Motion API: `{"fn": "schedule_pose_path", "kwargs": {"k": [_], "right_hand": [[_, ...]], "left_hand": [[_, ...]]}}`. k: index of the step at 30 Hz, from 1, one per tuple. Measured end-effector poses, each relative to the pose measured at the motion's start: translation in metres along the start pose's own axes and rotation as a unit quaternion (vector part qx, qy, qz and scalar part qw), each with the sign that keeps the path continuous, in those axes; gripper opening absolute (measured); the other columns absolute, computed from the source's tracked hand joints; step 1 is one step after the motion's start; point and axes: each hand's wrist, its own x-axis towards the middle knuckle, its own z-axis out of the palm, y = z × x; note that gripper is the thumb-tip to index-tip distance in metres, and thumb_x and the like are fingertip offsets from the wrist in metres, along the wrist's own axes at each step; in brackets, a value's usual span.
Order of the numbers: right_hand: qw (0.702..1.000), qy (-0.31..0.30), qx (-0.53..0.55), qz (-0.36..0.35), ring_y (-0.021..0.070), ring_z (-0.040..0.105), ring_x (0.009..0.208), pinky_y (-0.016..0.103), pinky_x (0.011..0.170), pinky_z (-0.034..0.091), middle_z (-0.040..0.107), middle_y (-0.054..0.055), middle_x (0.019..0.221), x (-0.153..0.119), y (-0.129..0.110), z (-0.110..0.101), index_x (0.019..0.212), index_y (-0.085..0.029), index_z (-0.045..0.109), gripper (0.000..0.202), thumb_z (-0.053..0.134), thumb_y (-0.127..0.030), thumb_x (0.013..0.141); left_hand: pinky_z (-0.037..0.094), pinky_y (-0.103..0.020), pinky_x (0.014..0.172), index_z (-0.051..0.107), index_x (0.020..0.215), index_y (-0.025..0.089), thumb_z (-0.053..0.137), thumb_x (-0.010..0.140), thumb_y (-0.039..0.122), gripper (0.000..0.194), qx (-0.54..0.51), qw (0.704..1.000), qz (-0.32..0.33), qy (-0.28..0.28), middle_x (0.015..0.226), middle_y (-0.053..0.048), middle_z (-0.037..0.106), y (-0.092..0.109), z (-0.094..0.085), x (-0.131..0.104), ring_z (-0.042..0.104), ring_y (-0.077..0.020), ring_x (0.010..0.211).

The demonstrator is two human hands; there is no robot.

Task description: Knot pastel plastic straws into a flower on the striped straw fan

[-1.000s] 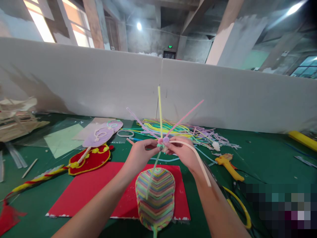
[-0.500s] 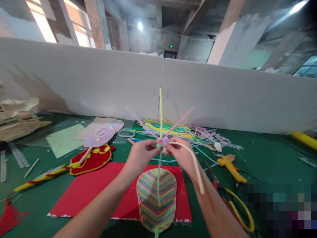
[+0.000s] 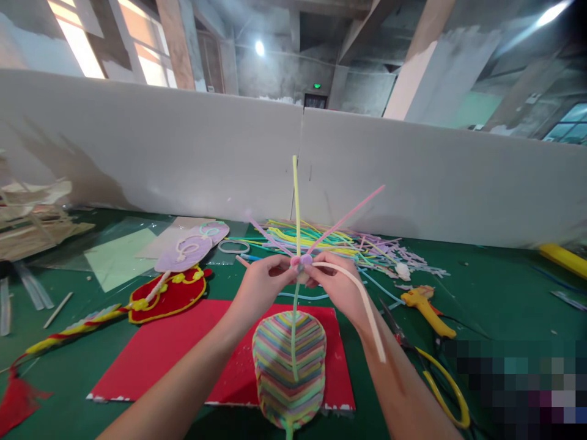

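Between both hands is a bundle of pipe cleaners [image 3: 306, 261], coiled into small pink and purple balls at the centre. Yellow, pink and purple stems fan upward from it, a pale one curves down over my right wrist, and a green one hangs below. My left hand [image 3: 263, 284] pinches the bundle's left side between thumb and fingers. On the other side my right hand [image 3: 337, 284] pinches by the purple coil. Below them lies a striped leaf-shaped pipe-cleaner piece [image 3: 290, 366], partly on a red board [image 3: 192, 360]. Fingertips partly hide the centre.
Loose pipe cleaners [image 3: 330, 238] are heaped behind the hands. Scissors [image 3: 443, 385] and a yellow glue gun [image 3: 428, 311] lie at the right. A red fan-shaped piece [image 3: 172, 296] and a purple one [image 3: 183, 250] lie left. A white partition [image 3: 151, 146] stands behind.
The pink stem has swung outward to the right and the purple one has shifted and foreshortened. The yellow stem's tip moved slightly left. Both hands keep nearly the same place.
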Motion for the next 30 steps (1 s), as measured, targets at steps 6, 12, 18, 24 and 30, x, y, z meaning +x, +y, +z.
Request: {"fn": "schedule_pose_path", "kwargs": {"k": [6,12,18,24,30], "right_hand": [[0.999,-0.017,0.042,0.02,0.0154,0.061,0.054,0.029,0.057,0.054,0.063,0.0,0.057,0.002,0.0034,-0.0016,0.07,-0.018,0.063,0.027,0.067,-0.044,0.068],[0.999,-0.024,0.029,0.039,0.0156,0.061,0.055,0.029,0.057,0.054,0.065,0.002,0.061,0.0029,0.0023,-0.0056,0.067,-0.018,0.063,0.029,0.069,-0.045,0.064],[0.997,-0.028,0.054,0.046,0.0141,0.061,0.057,0.027,0.056,0.053,0.065,0.001,0.063,0.002,-0.0001,-0.0051,0.08,-0.017,0.064,0.029,0.069,-0.042,0.066],[0.995,-0.032,0.073,0.05,0.0131,0.061,0.057,0.026,0.056,0.051,0.065,0.001,0.063,0.0012,-0.0027,-0.0052,0.079,-0.017,0.064,0.026,0.068,-0.04,0.068],[0.994,-0.036,0.091,0.048,0.0132,0.06,0.057,0.025,0.055,0.051,0.065,0.002,0.063,0.001,-0.0029,-0.0048,0.078,-0.016,0.065,0.028,0.068,-0.042,0.068]], "left_hand": [[0.049,-0.026,0.067,0.064,0.075,0.017,0.057,0.075,0.031,0.016,0.018,0.999,0.02,0.02,0.074,-0.003,0.068,-0.0064,0.0008,0.0021,0.061,-0.0155,0.07],[0.052,-0.028,0.066,0.062,0.084,0.017,0.056,0.077,0.038,0.023,-0.023,1.0,-0.007,0.01,0.076,-0.003,0.067,-0.0073,0.0024,0.002,0.062,-0.0157,0.07],[0.051,-0.026,0.066,0.063,0.084,0.017,0.053,0.08,0.034,0.02,0.022,0.999,0.028,0.036,0.078,-0.003,0.067,-0.009,0.0003,0.0003,0.061,-0.0147,0.07],[0.049,-0.025,0.065,0.064,0.084,0.017,0.053,0.08,0.031,0.019,0.05,0.997,0.044,0.048,0.076,-0.003,0.067,-0.0101,-0.0009,-0.0003,0.061,-0.0146,0.069],[0.047,-0.023,0.062,0.064,0.082,0.017,0.054,0.08,0.029,0.017,0.059,0.996,0.049,0.048,0.075,-0.002,0.067,-0.0088,-0.0016,0.0004,0.06,-0.0132,0.066]]}}
